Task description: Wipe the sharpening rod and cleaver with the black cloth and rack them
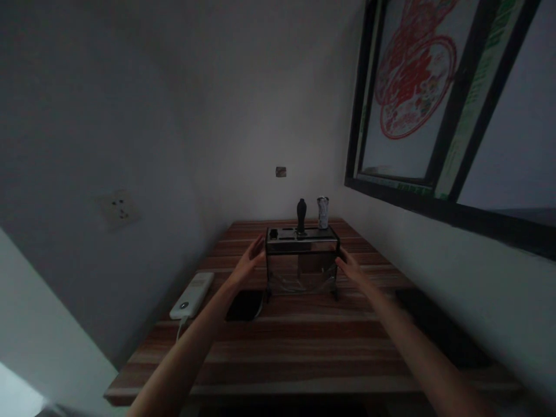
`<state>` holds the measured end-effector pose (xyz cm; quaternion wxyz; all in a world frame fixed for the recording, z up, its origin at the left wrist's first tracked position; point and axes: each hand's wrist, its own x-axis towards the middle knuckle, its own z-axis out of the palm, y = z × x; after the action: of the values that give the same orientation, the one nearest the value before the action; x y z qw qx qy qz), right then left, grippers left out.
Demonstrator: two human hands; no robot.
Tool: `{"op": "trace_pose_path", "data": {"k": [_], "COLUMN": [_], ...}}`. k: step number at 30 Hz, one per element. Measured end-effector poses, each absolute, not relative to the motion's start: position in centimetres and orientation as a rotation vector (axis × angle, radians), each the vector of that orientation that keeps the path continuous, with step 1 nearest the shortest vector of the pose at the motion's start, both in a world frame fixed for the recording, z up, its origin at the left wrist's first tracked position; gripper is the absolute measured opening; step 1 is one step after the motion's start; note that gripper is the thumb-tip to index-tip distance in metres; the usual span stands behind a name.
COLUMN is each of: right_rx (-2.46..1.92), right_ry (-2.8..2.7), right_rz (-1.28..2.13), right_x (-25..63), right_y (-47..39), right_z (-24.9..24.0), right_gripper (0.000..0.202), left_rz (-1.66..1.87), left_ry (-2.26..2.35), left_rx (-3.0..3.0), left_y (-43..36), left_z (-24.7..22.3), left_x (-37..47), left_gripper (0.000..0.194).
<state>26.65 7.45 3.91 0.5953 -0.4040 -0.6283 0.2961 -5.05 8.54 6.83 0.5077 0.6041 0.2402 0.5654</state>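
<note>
A black-framed countertop rack (pixel 304 248) with a slotted top and a clear front panel stands upright on the wooden table. A black-handled tool (pixel 301 215) pokes up from its top; what lies below the handle is hidden. My left hand (pixel 251 258) is at the rack's left side, with thumb and fingers spread and fingertips at its upper edge. On the opposite side, my right hand (pixel 348 264) has its fingers apart, close against the rack's right edge. Dim light hides whether either hand presses on it.
A white power bank (pixel 192 295) with a cable lies at left, beside a dark flat object (pixel 244 305). A silvery cylinder (pixel 322 212) shows at the rack's back right. A long black item (pixel 441 327) lies along the right wall. The table (pixel 299 347) meets walls on both sides.
</note>
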Motion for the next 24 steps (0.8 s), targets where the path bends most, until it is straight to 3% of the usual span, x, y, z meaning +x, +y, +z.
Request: {"op": "trace_pose_path", "data": {"k": [5, 9, 16, 19, 24], "right_rx": [-0.963, -1.154, -0.925, -0.916, -0.989], "right_ry": [-1.389, -1.259, -1.996, -2.138, -2.241], "right_rz": [0.542, 0.265, 0.539, 0.579, 0.525], "right_x": [26.7, 24.8, 16.5, 13.2, 9.2], "right_y": [4.1, 0.3, -3.5, -3.3, -2.0], "right_z": [3.7, 2.6, 2.8, 2.8, 1.8], "right_gripper": [0.048, 0.029, 0.013, 0.013, 0.03], "left_rz": [1.495, 1.384, 1.147, 1.059, 0.91], "left_ry": [0.863, 1.114, 1.281, 1.336, 1.446], "left_rx": [1.496, 1.696, 1.939, 1.979, 2.035], "left_y": [7.8, 7.0, 6.0, 5.9, 5.4], "left_z": [6.5, 5.4, 1.7, 0.4, -0.2], "left_x": [-7.8, -10.2, -13.0, -13.6, -14.0], "left_gripper": [0.043, 0.029, 0.024, 0.029, 0.035]}}
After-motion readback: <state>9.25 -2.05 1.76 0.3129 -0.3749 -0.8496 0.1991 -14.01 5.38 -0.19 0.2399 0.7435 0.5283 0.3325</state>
